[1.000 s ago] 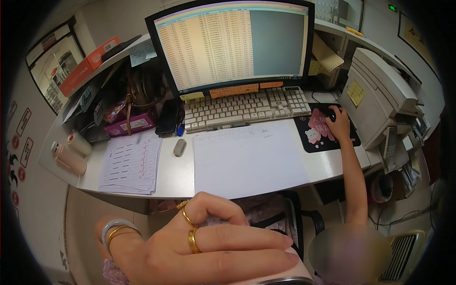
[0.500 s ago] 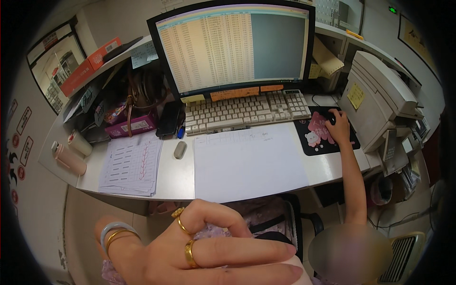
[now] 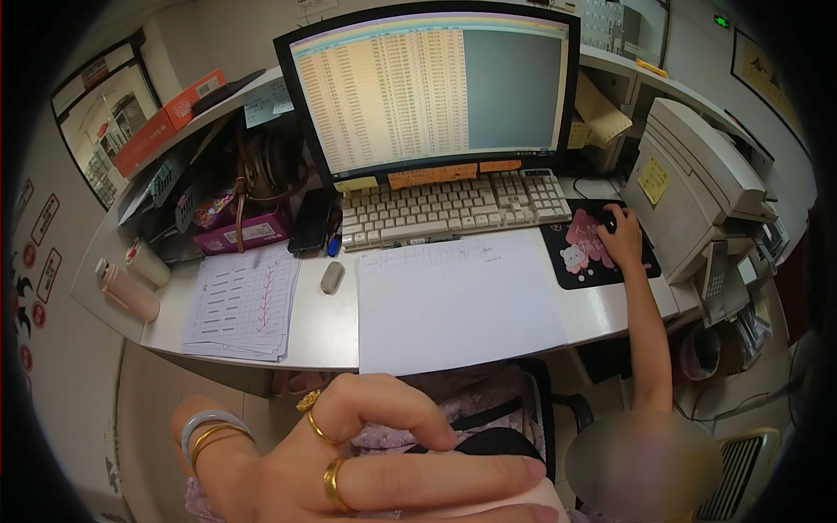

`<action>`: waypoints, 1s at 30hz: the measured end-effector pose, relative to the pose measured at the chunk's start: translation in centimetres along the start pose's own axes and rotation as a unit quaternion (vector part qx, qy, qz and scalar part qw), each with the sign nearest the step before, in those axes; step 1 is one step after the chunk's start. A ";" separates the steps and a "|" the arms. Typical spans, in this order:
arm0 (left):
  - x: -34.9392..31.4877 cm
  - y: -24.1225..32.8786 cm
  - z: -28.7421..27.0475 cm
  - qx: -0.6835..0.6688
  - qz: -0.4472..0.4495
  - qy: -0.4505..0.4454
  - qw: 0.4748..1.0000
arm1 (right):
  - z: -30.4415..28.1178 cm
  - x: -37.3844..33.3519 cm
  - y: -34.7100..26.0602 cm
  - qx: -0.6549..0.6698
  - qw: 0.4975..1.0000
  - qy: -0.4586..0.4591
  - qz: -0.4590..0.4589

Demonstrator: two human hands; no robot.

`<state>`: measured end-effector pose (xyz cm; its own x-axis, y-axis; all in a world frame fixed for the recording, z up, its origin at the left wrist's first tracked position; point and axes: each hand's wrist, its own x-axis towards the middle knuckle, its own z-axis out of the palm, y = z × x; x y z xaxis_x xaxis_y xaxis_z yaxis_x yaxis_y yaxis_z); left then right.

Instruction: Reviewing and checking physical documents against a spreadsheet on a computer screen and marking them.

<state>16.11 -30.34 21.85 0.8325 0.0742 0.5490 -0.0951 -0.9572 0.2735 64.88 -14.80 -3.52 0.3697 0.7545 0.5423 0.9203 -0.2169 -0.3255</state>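
My left hand (image 3: 375, 462) is large in the foreground, wearing gold rings and two bangles at the wrist. Its index finger is bent and the others stretch to the right, apart from it; their tips lie by a pale surface at the lower edge, too little shown to name. I see nothing held in that hand. On the right, my right hand (image 3: 622, 240) is curved over a dark computer mouse (image 3: 612, 223), mostly hidden under the fingers. The mouse sits on a black mouse pad (image 3: 573, 277) with a pink cartoon print. A monitor (image 3: 427, 96) shows a table of rows.
A beige keyboard (image 3: 436, 212) lies below the monitor, with white paper (image 3: 462, 305) before it. Left are a mouse-sized grey object (image 3: 331, 278), marked sheets (image 3: 235, 305), a phone (image 3: 311, 225), a purple box (image 3: 244, 231) and a pink bottle (image 3: 128, 293). A grey printer (image 3: 689, 166) stands right.
My left hand's bent index finger has shifted slightly down and left, and the ring finger's band with it. My right hand stays on the mouse. The view has moved very slightly.
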 end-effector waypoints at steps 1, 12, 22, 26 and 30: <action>0.0 0.1 0.1 0.001 0.000 0.000 1.000 | 0.0 0.0 0.0 0.000 1.000 0.000 0.000; 0.2 0.4 1.3 0.038 0.021 0.087 0.995 | -0.3 -0.3 -0.3 -0.003 1.000 -0.002 0.009; 0.1 0.2 1.1 0.028 0.019 0.080 0.996 | -0.3 -0.2 -0.4 -0.005 1.000 -0.002 0.007; -0.3 -0.9 1.0 -0.075 -0.028 0.013 0.997 | -0.2 -0.5 0.0 -0.004 1.000 0.001 0.002; -0.6 0.1 1.2 -0.280 -0.181 0.055 0.941 | -0.2 -0.4 -0.3 0.016 1.000 0.005 -0.024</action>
<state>16.21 -30.82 20.60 0.8071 0.4251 0.4097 -0.1150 -0.5675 0.8153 64.47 -15.17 -3.52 0.3264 0.7567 0.5664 0.9325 -0.1598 -0.3239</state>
